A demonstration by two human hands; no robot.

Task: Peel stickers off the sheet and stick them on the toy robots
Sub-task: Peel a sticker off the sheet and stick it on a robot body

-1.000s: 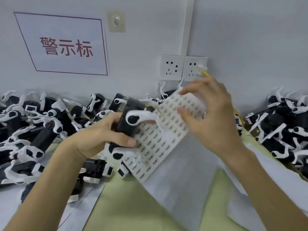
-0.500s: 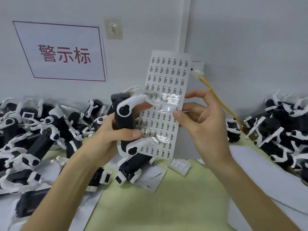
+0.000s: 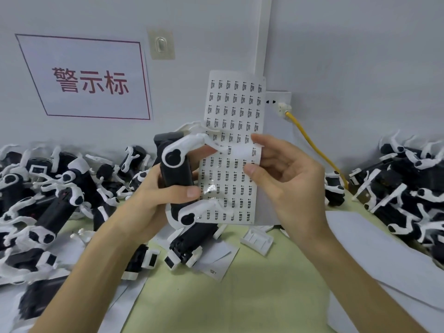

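My left hand (image 3: 153, 198) grips a black toy robot (image 3: 176, 171) with white legs, held upright in front of me, and the white sticker sheet (image 3: 234, 131) stands upright behind the robot, against the same hand. The sheet carries rows of small printed labels. My right hand (image 3: 286, 179) is at the sheet's right edge, thumb and forefinger curled onto it near the middle row. Whether a sticker is between those fingertips cannot be told.
Piles of black and white toy robots lie on the left (image 3: 45, 195) and right (image 3: 408, 186) of the green table (image 3: 240, 296). More robots (image 3: 187, 246), a white plastic cover (image 3: 257, 239) and loose backing sheets (image 3: 389, 260) lie below my hands. A yellow cable (image 3: 310, 140) hangs from the wall socket.
The sheet swung from lying slanted to standing upright beside the robot. My right hand came off the sheet's top and now pinches at its right edge.
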